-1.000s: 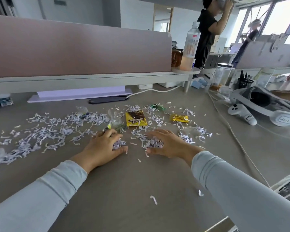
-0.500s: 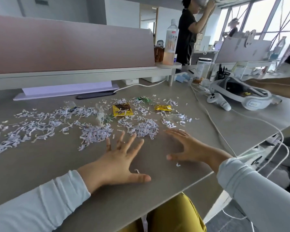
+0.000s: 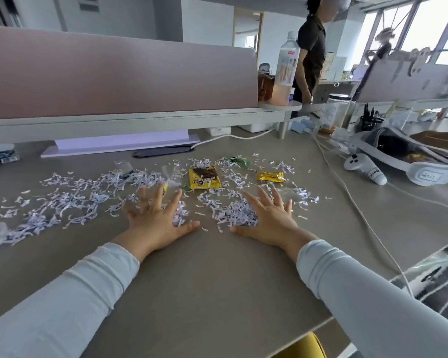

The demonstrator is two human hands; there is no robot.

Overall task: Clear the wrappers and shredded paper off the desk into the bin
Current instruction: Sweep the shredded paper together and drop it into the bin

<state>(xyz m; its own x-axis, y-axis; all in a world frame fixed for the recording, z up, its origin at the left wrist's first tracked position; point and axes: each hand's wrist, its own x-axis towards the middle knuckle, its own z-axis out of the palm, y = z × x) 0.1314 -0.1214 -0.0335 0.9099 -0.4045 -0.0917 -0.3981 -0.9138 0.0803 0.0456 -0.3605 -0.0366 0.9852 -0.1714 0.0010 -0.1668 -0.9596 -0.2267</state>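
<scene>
White shredded paper [image 3: 70,200] lies scattered across the grey desk [image 3: 217,280], thickest at the left and in a heap [image 3: 237,214] between my hands. My left hand [image 3: 157,219] is spread flat with straight fingers over shreds. My right hand [image 3: 272,218] is also flat and spread, touching the heap's right side. Beyond my fingers lie a yellow-and-brown wrapper [image 3: 204,177], a small gold wrapper [image 3: 269,176], a green wrapper [image 3: 237,161] and clear wrappers [image 3: 172,174]. No bin is in view.
A pink partition [image 3: 114,78] on a white shelf borders the desk's far side, with a bottle [image 3: 286,71] at its end. A white headset [image 3: 409,161], a controller [image 3: 365,167] and cables [image 3: 347,192] lie at the right. A person [image 3: 312,47] stands behind.
Both hands went from cupping shreds to lying flat nearer me, then moved forward onto the shreds again with fingers spread. The camera view shifted.
</scene>
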